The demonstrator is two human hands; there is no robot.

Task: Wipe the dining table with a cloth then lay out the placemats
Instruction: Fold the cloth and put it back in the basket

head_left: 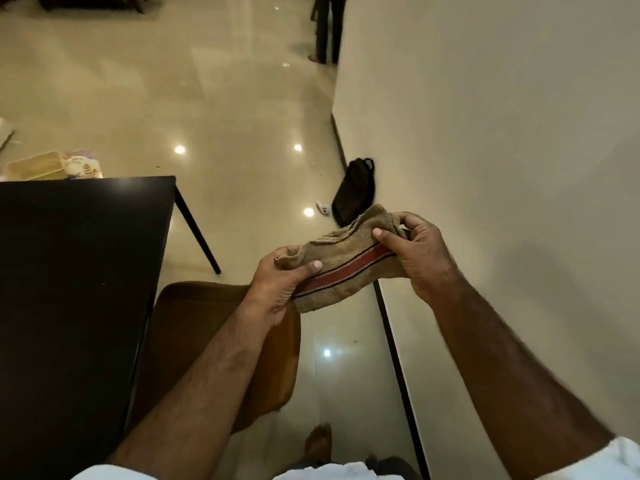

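The left hand (277,289) and the right hand (412,251) are both clamped on one cloth (341,261), holding it up in the air between them, out over the floor and well to the right of the table. Each hand pinches an end, thumb on top and fingers curled underneath, so the cloth hangs in a short, bunched span from lower left up to the right. It looks as if the person is folding or gathering it into a pad that will fit the palm before the wiping starts; that is my guess from the grip, not something the scene proves. The cloth is a coarse, tan, towel-like rag, worn and rumpled, with a red band edged by thin dark lines running along its length, and a frayed-looking near edge. Just below the left wrist is a brown chair (214,344), pushed close to the near right side of the table. The table (79,271) is dark, almost black, with a slim leg angling out at its far right corner, and the part of its top that shows looks bare, so nothing there needs moving before the wipe. Beyond its far edge, on the left, sit a pale box and something with a flowery print, too small to tell whether these are the placemats. A black bag (355,188) leans at the foot of the wall (502,133) on the right.
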